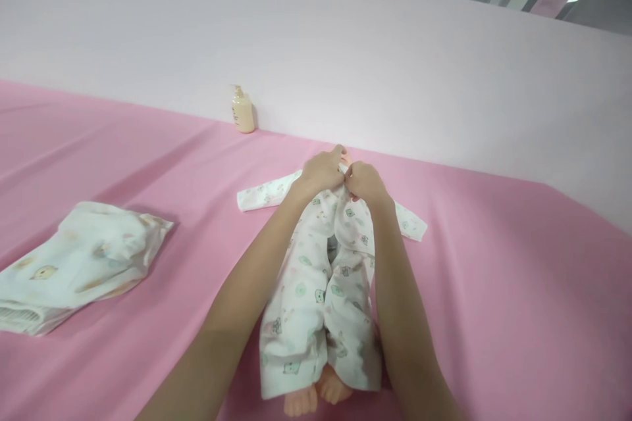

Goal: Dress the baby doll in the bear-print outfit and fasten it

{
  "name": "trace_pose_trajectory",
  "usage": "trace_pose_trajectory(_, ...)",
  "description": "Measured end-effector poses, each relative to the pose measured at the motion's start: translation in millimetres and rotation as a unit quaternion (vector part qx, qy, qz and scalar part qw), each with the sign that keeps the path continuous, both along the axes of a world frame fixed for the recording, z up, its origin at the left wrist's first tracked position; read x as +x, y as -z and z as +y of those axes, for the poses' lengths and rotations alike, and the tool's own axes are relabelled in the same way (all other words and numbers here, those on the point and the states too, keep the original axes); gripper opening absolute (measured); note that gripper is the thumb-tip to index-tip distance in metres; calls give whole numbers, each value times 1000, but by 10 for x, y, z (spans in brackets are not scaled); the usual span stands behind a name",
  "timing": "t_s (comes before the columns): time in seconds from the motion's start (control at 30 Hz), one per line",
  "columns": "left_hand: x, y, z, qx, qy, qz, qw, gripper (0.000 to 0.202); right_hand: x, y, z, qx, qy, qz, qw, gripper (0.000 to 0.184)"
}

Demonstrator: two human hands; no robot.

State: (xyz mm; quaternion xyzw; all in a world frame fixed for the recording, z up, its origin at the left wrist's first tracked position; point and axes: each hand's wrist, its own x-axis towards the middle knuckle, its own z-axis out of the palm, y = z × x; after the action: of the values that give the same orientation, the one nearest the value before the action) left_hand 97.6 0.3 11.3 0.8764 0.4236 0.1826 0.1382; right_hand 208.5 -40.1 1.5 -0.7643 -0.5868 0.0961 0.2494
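A baby doll lies on its back with its bare feet (301,402) toward me. It wears a white baby romper (301,289) printed with small animals and green shapes. The sleeves stretch out to both sides, and the front gapes slightly at the middle. At the neckline, my left hand (323,171) and my right hand (365,182) are close together. Their fingers are closed and pinch the romper's cloth there; any fastener is too small to see. Most of the doll's head is hidden behind my hands.
A folded white printed cloth (93,260) lies to the left on the pink sheet (494,289). Farther back, a cream pump bottle (243,112) stands against the white wall panel (316,46). Dark glass with reflections is above the panel.
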Motion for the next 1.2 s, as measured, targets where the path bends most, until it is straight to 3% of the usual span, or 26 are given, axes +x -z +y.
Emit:
trace_pose_trajectory(0.1,-14,-68,-47,-4,-13,3,1000,61,59,-24,-27,-38,-37,22,998,18)
trace_pose_trajectory(0.27,-10,-77,-58,0,-17,33,999,59,83,-57,-60,-48,-29,37,998,14)
trace_pose_trajectory(0.5,29,-28,-48,61,-40,78,994,45,-46,-75,-52,-49,18,-71,996,16)
trace_pose_trajectory(0.73,41,-25,-67,93,-48,84,991,40,-101,-62,-37,-17,24,-146,989,21)
trace_pose_trajectory(0.97,33,-19,-87,103,-31,69,992,39,-43,-27,-1,-19,50,-57,997,20)
trace_pose_trajectory(1.2,33,-60,-130,67,-3,31,997,43,-23,-124,-79,-49,33,13,998,17)
